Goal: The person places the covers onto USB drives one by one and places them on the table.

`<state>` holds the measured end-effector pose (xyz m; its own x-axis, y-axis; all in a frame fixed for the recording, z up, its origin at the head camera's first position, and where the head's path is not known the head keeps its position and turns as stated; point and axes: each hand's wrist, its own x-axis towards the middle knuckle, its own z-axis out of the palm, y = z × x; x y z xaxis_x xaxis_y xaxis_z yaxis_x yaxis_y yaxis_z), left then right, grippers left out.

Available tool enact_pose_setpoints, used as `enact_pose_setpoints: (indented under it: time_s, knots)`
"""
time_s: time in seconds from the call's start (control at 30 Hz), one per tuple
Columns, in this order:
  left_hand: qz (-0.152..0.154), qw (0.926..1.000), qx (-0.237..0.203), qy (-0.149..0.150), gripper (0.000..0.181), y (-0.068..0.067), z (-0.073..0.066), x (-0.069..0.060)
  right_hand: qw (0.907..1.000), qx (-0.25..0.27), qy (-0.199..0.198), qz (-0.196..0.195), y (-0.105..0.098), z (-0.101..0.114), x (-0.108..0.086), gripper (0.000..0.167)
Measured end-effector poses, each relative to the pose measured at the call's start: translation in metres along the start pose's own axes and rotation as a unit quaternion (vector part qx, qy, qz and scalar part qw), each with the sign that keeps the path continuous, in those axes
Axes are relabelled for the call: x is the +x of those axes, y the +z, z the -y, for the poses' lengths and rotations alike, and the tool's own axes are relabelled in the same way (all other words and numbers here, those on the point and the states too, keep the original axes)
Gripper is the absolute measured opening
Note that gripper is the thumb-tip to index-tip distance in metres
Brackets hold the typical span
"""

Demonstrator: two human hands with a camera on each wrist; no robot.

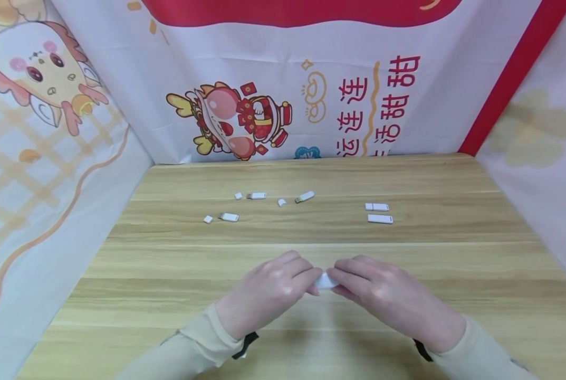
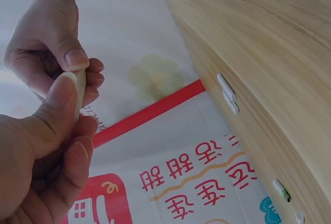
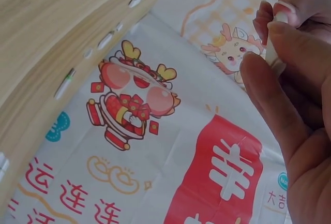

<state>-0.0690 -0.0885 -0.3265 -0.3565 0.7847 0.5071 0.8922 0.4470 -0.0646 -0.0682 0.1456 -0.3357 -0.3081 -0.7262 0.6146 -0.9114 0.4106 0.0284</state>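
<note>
L hand (image 1: 270, 290), R hand (image 1: 389, 298) pinching; 2 forearms (image 1: 188, 343) angled inwd.

In the head view, the left grip (image 1: 270, 293) and the right grip (image 1: 389, 295) cover both ends of the white stick (image 1: 326, 281), so whether it is capped cannot be told. Nearer the person than the white stick, both sleeves (image 1: 183, 345) run off the bottom edge. Well beyond the white stick, the drives (image 1: 229, 217) are too small to show markings, and the lowest red characters (image 1: 348, 147) and the teal badge (image 1: 307, 152) are cut off at the far edge of the surface (image 1: 430, 248).
</note>
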Motion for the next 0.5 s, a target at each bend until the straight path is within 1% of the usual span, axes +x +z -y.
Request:
enact_pose_setpoints:
  time_s: [0.13,0.37,0.5]
  knots:
    - [-0.007,0.9999,-0.011,-0.009,0.020,0.003,0.001,0.001,0.9999,-0.009,0.011,-0.005,0.001,0.000,-0.001,0.048]
    - [-0.013,0.9998,0.013,0.008,0.019,0.010,0.002,0.006,0.9997,-0.011,0.014,-0.015,0.000,-0.001,0.000,0.047]
    - [-0.008,0.9999,0.011,0.008,0.015,0.013,0.002,0.008,0.9996,-0.013,0.014,-0.021,0.001,-0.001,-0.002,0.048]
